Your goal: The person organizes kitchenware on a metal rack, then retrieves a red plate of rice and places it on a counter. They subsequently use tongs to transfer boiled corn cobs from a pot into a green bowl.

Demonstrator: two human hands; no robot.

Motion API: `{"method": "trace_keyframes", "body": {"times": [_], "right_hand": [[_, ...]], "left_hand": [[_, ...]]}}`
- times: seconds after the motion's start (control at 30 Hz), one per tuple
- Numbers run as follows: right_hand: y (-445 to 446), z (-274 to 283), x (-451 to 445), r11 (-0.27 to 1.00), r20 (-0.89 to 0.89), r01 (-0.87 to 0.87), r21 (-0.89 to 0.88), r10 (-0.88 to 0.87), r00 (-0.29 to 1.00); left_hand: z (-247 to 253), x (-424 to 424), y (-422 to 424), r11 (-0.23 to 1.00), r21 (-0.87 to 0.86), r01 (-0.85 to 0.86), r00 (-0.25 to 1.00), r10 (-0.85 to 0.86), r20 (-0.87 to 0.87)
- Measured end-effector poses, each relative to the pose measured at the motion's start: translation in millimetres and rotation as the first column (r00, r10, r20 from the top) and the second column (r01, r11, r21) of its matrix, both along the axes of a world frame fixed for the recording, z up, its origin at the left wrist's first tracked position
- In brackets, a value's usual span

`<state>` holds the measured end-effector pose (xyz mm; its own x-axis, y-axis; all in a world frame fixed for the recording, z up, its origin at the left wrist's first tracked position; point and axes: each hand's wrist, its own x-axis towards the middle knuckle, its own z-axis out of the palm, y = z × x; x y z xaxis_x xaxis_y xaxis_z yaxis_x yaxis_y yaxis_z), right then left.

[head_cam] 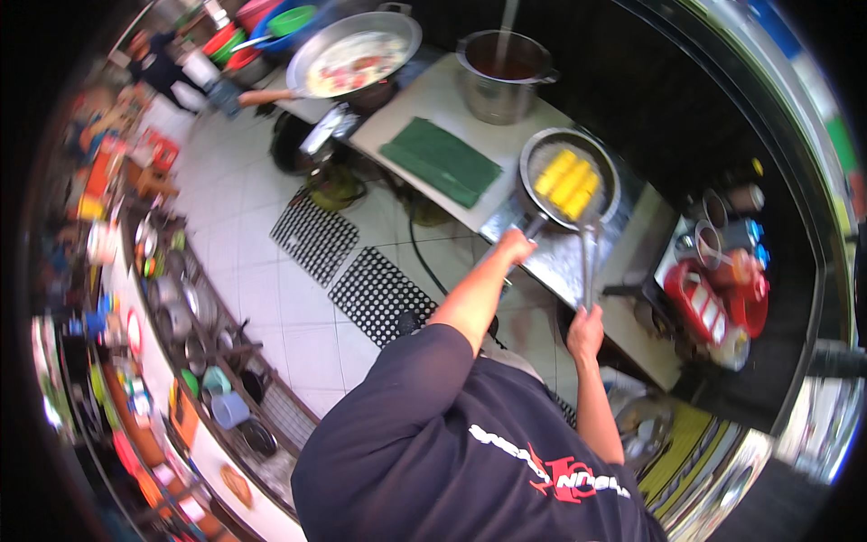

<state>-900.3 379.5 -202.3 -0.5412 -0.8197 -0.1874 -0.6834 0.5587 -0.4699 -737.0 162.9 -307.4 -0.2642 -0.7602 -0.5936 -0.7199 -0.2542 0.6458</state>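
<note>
A round metal frying pan [528,193] rests over the metal-topped part of the counter. Inside it, bright yellow oblong food pieces [567,183] lie side by side in bubbling oil. My left hand [518,245] grips the pan's handle [538,224]. Held in my right hand [586,330] is a long-handled metal utensil [586,267], whose far end meets the pan's near rim. Blur hides the exact shape of that end. Left of the pan, a flat dark green sheet [440,161] lies on the pale counter [467,215]; whether it is leaf or cloth I cannot tell.
A tall metal pot [498,101] with a long handle in it stands behind the sheet. Farther left sits a wide metal basin [414,34] of food. Red containers [694,305] and bottles crowd the right. Dotted mats [383,298] lie on the tiles; a person [162,68] stands far left.
</note>
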Motion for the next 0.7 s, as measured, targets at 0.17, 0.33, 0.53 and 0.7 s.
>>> {"method": "trace_keyframes", "body": {"times": [0.17,0.33,0.53,0.7], "right_hand": [[36,-29,-17,0.97,0.142,-0.09,-0.225,0.124,0.982],[49,22,-27,0.966,0.928,0.245,-0.086,-0.012,0.373],[-80,16,-25,0.986,0.962,0.139,-0.086,0.046,0.268],[-187,19,19,0.939,0.934,0.275,-0.204,0.102,0.343]], "left_hand": [[3,23,22,0.984,-0.128,-0.12,0.992,0.116,-0.045],[44,97,92,0.981,-0.143,-0.129,0.983,0.106,-0.153],[-13,320,307,0.647,-0.072,-0.759,0.639,0.762,0.108],[-38,419,544,-0.058,-0.094,-0.994,-0.094,0.89,0.447]]}}
